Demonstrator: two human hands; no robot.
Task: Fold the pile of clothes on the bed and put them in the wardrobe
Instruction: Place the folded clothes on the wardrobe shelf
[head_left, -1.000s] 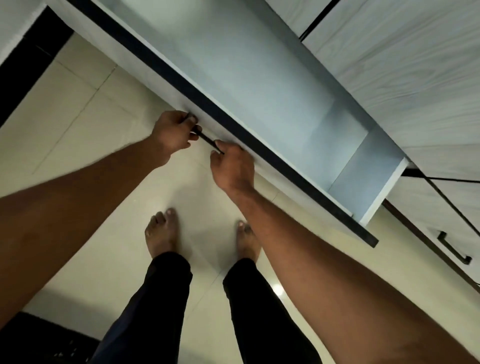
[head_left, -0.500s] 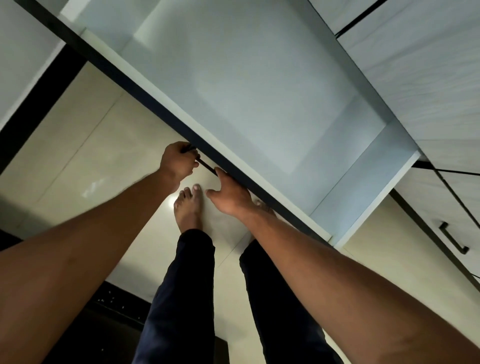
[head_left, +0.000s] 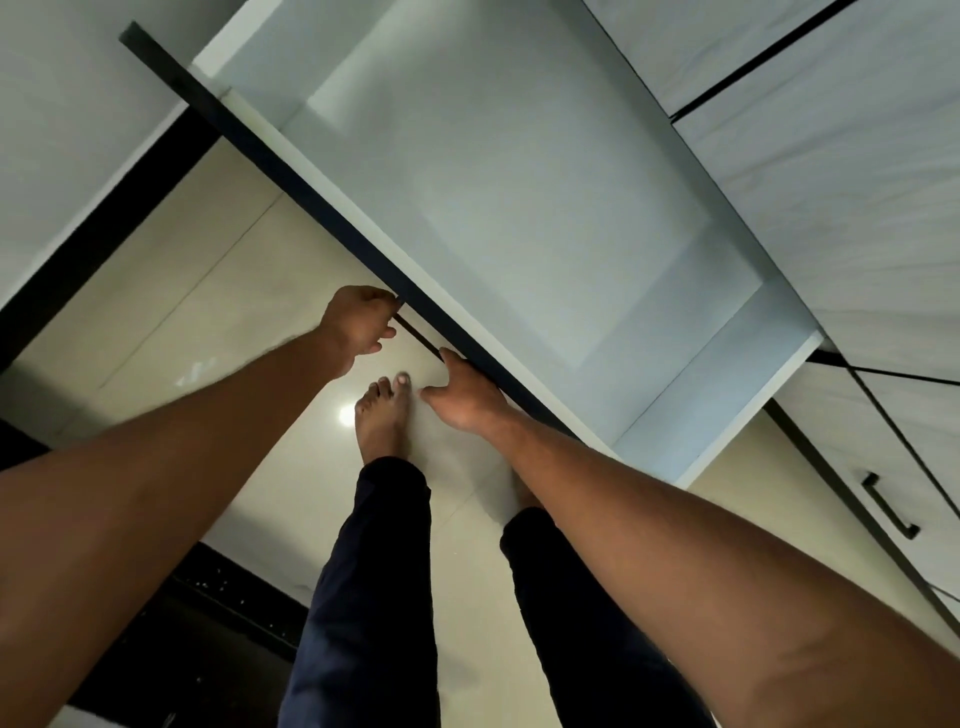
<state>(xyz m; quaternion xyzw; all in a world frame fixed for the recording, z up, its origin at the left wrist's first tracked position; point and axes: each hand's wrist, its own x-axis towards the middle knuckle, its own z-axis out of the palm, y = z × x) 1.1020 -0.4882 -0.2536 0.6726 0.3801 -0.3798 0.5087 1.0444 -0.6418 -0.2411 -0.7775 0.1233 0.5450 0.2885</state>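
A: What do we have around us?

B: A glossy cream tiled floor (head_left: 182, 312) with a bright spot of reflected light on it. Our bare left foot (head_left: 382, 415) and dark trouser legs (head_left: 374, 597) are below. Our right forearm hides most of the other foot. A black band (head_left: 104, 223) runs along a pale panel at the left. At the lower left there is a dark speckled surface (head_left: 208, 623), and we cannot tell what it is.

A: And the wardrobe?

B: Its pale wood-grain doors (head_left: 831, 182) fill the upper right, split by thin black gaps. The drawer (head_left: 519, 208) stands out from them, over the floor just in front of our legs. It is a smooth, flat-bottomed, blue-grey box with white rims. A lower front at the right carries its own black bar pull (head_left: 888, 504).

A: Which way does the drawer lie?

B: Its long axis runs from upper left to lower right. The dark front edge (head_left: 311, 208) faces us, and the slim black handle (head_left: 415, 335) lies parallel just beneath it.

A: And our hands?

B: The left hand (head_left: 358, 325) has its grip curled round the handle's upper end. The right hand (head_left: 465, 397) meets the lower end with its thumb spread wide. Its fingertips are hidden against the front, so we cannot tell whether that grip closes on the bar.
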